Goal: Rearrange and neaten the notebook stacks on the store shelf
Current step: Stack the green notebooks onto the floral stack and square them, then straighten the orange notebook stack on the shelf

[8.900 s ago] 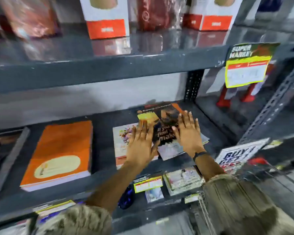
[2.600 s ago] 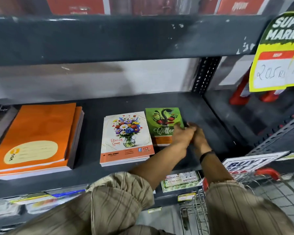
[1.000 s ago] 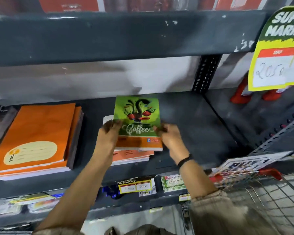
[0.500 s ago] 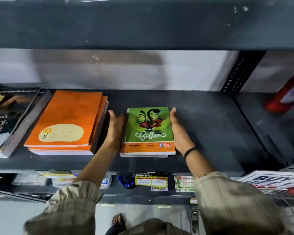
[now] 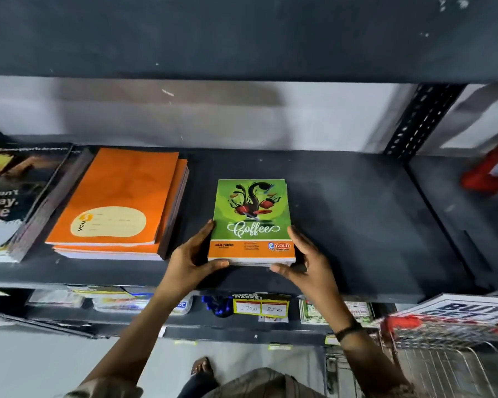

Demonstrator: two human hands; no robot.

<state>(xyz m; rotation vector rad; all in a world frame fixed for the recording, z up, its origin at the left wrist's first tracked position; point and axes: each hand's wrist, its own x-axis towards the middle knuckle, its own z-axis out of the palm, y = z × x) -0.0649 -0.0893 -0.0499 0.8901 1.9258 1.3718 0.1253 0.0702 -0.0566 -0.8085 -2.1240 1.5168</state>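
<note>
A small stack of notebooks topped by a green "Coffee" cover [image 5: 252,216] lies flat on the dark shelf [image 5: 357,225], near its front edge. My left hand [image 5: 194,257] cups the stack's lower left corner, fingers along the side and thumb under the front edge. On the opposite side, my right hand [image 5: 306,259] cups the lower right corner the same way. Left of it lies an orange notebook stack [image 5: 121,205], its top book slightly offset from the ones beneath. A dark-covered notebook stack [image 5: 15,196] sits at the far left.
The upper shelf's front beam [image 5: 242,35] hangs low overhead. A perforated upright [image 5: 420,116] stands at the back right, with red items [image 5: 492,170] past it. Price tags [image 5: 260,305] hang on the lower shelf. A wire shopping cart [image 5: 454,334] stands at my lower right.
Both hands slid from the stack's long sides down to its front corners. Before that, the green Coffee notebooks were carried from the right and set on the floral stack.
</note>
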